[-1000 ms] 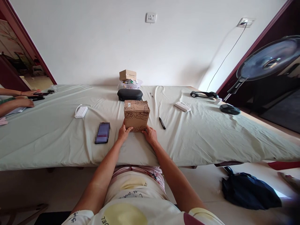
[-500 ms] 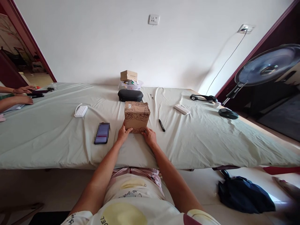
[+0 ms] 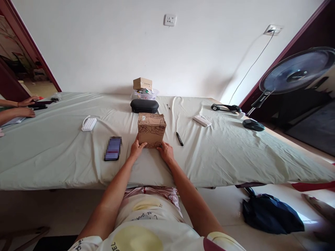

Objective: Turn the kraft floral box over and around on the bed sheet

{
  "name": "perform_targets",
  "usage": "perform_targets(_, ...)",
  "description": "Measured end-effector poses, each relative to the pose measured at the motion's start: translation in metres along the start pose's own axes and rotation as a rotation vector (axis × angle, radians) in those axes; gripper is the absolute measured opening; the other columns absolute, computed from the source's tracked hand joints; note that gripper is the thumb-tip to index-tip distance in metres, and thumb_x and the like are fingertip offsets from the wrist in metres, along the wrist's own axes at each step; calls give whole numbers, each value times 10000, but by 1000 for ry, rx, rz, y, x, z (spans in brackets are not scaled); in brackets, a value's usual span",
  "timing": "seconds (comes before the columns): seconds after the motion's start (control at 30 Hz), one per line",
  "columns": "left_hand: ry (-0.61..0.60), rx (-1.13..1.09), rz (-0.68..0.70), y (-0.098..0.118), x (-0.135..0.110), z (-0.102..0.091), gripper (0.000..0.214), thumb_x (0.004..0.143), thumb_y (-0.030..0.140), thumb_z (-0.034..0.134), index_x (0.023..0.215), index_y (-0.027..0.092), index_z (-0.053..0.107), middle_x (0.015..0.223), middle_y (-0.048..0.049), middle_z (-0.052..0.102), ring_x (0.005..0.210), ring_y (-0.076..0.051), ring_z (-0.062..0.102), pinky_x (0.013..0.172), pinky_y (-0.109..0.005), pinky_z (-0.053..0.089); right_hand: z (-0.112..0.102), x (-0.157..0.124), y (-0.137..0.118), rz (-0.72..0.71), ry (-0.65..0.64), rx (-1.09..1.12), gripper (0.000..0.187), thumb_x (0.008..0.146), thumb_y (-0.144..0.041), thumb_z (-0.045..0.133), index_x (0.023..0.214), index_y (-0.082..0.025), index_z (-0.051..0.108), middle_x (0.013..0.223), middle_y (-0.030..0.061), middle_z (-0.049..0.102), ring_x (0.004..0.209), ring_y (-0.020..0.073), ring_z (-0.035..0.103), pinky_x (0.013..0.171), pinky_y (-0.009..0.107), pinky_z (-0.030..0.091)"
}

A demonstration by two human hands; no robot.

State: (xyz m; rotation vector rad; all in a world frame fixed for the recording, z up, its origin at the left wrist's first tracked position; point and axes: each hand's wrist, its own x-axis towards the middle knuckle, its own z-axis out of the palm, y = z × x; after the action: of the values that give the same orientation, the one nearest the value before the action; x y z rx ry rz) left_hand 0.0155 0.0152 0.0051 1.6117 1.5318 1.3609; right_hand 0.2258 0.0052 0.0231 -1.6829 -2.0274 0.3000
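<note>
A brown cardboard box with black scribbled lines on its top and front stands upright on the cloth-covered table. My left hand grips its lower left corner, the thumb laid on the front face. At the lower right corner, my right hand holds the box the same way. The fingers behind the box's sides are partly hidden. A black marker lies just right of the box, and a phone with a blurred screen lies left of my left hand.
Behind the box are a black zip case and a small carton on a plastic tub. White power banks lie to either side. At right are a black headset, a dark mouse-like object and a fan. Another person's hands rest far left.
The view has shifted very slightly. Both my hands stay on the box in the same hold, and the box keeps its place on the table.
</note>
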Motion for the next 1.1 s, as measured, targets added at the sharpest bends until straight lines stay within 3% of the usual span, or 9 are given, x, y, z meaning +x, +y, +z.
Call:
perform_targets(0.57,-13,14,25,6,0,-3,616,889,312,683,1465,186,506,1318,-128,711,1206,-271,672,1018,-375,519,1,4,4,-3,-1,36,431,947,-226,594,1377,-247,567,1221,62,733,1228,258,604,1004,348,421)
perform_targets(1.1,-4,14,23,1,1,-3,614,891,331,698,1461,193,516,1314,-120,713,1205,-274,671,1007,-369,524,2,4,6,-20,9,33,530,937,-226,606,1453,-296,507,1220,32,739,1188,248,625,982,337,446)
